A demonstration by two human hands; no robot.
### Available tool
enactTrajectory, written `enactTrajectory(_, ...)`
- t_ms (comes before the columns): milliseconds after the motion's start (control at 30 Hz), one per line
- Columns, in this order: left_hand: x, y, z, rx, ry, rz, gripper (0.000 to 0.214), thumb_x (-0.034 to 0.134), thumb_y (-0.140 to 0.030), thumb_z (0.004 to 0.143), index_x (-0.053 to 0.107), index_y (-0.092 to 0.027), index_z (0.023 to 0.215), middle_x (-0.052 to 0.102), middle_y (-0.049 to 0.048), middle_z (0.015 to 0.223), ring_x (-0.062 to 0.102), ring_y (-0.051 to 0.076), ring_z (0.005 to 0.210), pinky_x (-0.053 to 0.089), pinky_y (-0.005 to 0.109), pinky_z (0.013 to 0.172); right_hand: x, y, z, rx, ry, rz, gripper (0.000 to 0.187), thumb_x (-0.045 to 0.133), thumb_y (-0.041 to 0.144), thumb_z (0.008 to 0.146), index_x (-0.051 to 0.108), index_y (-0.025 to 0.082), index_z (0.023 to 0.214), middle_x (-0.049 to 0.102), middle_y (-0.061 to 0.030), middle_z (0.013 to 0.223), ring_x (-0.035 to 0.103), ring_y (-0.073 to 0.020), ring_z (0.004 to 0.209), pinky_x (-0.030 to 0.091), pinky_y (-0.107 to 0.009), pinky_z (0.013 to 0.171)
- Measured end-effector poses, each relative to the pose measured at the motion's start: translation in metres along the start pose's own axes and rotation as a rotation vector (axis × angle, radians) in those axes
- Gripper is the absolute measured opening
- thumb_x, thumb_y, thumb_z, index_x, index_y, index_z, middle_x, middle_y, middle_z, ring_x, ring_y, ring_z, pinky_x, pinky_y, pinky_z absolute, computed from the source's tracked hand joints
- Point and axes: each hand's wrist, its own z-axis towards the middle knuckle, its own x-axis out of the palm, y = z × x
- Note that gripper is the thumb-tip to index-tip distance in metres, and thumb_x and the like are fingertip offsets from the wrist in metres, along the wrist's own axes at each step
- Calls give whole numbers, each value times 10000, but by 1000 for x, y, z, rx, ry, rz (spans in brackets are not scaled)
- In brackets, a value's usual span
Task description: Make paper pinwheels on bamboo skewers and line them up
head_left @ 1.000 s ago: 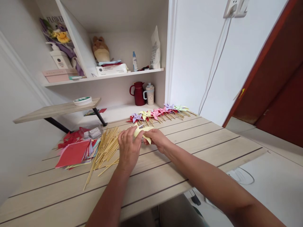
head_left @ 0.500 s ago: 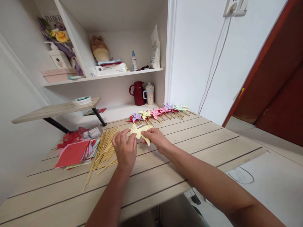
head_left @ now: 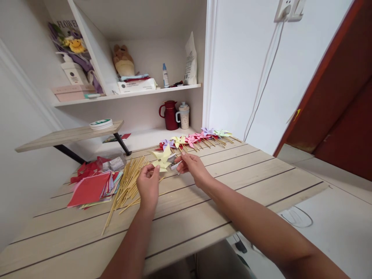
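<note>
My left hand (head_left: 148, 183) pinches a pale yellow paper pinwheel (head_left: 161, 159) and holds it up just above the wooden table (head_left: 203, 201). My right hand (head_left: 192, 165) sits to its right, fingers pinched together near a small clear box of pins (head_left: 174, 165); what they hold is too small to make out. A pile of bamboo sticks (head_left: 128, 184) lies to the left of my left hand. Finished pinwheels on sticks (head_left: 197, 138) lie in a row along the table's far edge.
A stack of coloured paper squares (head_left: 93, 186) lies at the left, red on top. Behind stand a red jug (head_left: 170, 114) and a cup (head_left: 184, 115), shelves with bottles and a plush toy, and a small raised shelf (head_left: 69, 135). A cable hangs down the right wall.
The yellow pinwheel has gone from lying under both hands to being lifted in my left hand. My right hand has let go of it and moved slightly right and back.
</note>
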Motion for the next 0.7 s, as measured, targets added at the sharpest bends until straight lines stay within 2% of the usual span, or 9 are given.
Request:
enactTrajectory(33, 0, -1, 1, -67, -9, -61, 301, 770, -416, 709, 650, -173, 840, 619, -16, 691, 549, 135, 566, 431, 267, 557, -1, -1, 1, -25, -12, -4, 515, 622, 678, 819, 700, 170, 788, 671, -44, 631, 565, -139, 559, 446, -275, 574)
enactTrajectory(100, -1, -3, 1, -116, -27, -130, 341, 802, -423, 666, 647, -162, 822, 623, -19, 703, 524, 111, 551, 412, 244, 543, -2, -1, 2, -77, -29, -18, 480, 634, 648, 821, 713, 177, 861, 689, -45, 725, 579, -146, 628, 441, -276, 602)
enactTrajectory(267, -1, -8, -3, -123, 8, -196, 332, 809, -430, 681, 633, -162, 765, 571, -42, 641, 466, 85, 527, 387, 222, 529, -1, -3, 0, -185, -20, -62, 411, 714, 542, 806, 695, 214, 1053, 705, -60, 1052, 620, -193, 958, 469, -322, 841)
enactTrajectory(400, 0, -9, -7, -126, 88, -254, 349, 819, -453, 696, 610, -174, 718, 509, -62, 572, 420, 78, 506, 349, 217, 514, 2, -1, -3, -202, 38, -32, 458, 762, 505, 782, 661, 218, 1125, 679, -83, 1170, 599, -217, 1112, 451, -360, 973)
enactTrajectory(567, 3, -9, -12, -149, 193, -265, 363, 834, -467, 688, 617, -176, 697, 494, -67, 548, 402, 70, 489, 315, 216, 510, 3, 4, -5, -177, 99, -24, 458, 756, 529, 784, 664, 228, 1117, 699, -76, 1130, 605, -224, 1114, 459, -357, 966)
enactTrajectory(700, 7, -12, -19, -173, 313, -220, 346, 818, -464, 714, 634, -171, 697, 506, -58, 534, 407, 73, 491, 328, 215, 514, 3, 5, -6, -173, 159, 25, 364, 774, 503, 775, 680, 220, 985, 704, -26, 956, 617, -187, 918, 470, -305, 836)
